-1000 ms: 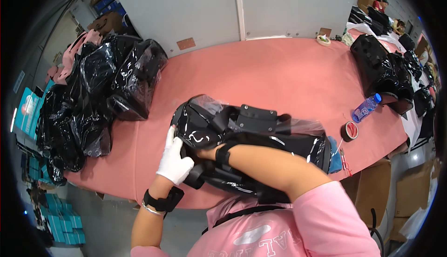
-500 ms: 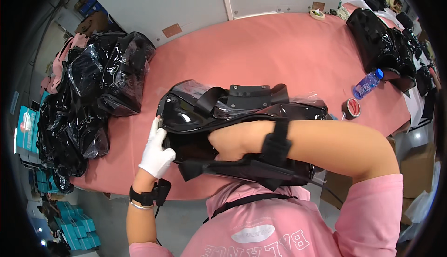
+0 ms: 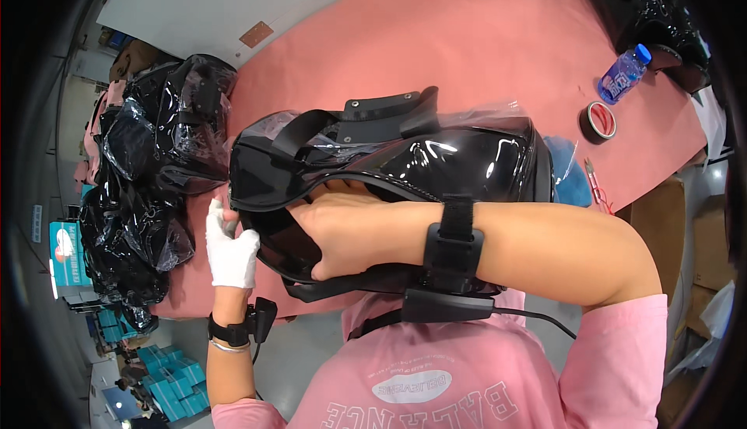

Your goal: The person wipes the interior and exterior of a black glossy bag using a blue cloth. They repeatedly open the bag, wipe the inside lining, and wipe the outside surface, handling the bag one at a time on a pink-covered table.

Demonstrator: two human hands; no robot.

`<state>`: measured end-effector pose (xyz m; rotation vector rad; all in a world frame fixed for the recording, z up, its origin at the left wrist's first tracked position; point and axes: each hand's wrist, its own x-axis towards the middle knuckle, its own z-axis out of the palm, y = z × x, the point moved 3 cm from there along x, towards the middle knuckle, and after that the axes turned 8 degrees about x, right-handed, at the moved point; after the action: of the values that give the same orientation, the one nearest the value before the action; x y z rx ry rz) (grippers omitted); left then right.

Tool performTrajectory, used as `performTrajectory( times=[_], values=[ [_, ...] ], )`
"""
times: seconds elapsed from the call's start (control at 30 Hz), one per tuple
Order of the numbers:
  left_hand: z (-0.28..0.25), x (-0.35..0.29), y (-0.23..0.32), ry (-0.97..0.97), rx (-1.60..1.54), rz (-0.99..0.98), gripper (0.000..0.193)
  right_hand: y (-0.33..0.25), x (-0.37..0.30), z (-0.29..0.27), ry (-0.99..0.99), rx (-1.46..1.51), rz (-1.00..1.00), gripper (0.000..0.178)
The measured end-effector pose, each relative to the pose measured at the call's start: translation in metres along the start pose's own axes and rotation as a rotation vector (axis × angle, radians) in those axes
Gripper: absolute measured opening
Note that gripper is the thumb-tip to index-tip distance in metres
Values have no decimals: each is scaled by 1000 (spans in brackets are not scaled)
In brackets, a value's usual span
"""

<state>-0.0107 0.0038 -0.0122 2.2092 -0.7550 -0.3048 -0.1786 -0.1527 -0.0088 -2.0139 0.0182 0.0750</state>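
Note:
A glossy black duffel bag (image 3: 459, 157) lies lengthwise before me, its long opening toward my body. Clear plastic film wraps its dark straps and the riveted handle grip (image 3: 381, 114). My right hand (image 3: 342, 231) is inside the opening, back of the hand up. Its thumb is spread toward the lower rim, and its fingers reach under the upper rim, tips hidden. At the bag's left end is my left hand (image 3: 232, 254) in a white glove with bare fingertips. Its fingers stretch upward beside the bag's corner, thumb apart, one fingertip touching or nearly touching the bag.
Black bags in clear plastic (image 3: 167, 133) are heaped at the left of the pink-covered table (image 3: 498, 48). Rightward are a blue-capped bottle (image 3: 622, 75), a tape roll (image 3: 597, 122), red-handled snips (image 3: 595, 184) and more black bags (image 3: 646, 24). Teal boxes (image 3: 175, 378) stand on the floor.
My right hand has shifted left inside the opening and more of it shows. The bag's upper side bulges more. My left hand has loosened from the bag's end. The view has also shifted.

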Motion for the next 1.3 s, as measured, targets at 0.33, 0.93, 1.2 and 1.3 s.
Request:
performTrajectory(
  times=[0.33, 0.93, 1.2, 1.3],
  values=[
    [-7, 21, 8, -340, -129, -250, 57, -8, -5, -6, 42, -31, 42, 71],
    [-12, 16, 8, -403, -245, -249, 71, -7, -3, -12, -40, -28, 168, 86],
    [-8, 16, 15, -381, -194, -195, 66, 0, -4, -10, 25, 7, 133, 85],
    [-10, 18, 10, -359, -110, -133, 62, -1, -7, -9, 96, -16, 119, 80]
  ],
)
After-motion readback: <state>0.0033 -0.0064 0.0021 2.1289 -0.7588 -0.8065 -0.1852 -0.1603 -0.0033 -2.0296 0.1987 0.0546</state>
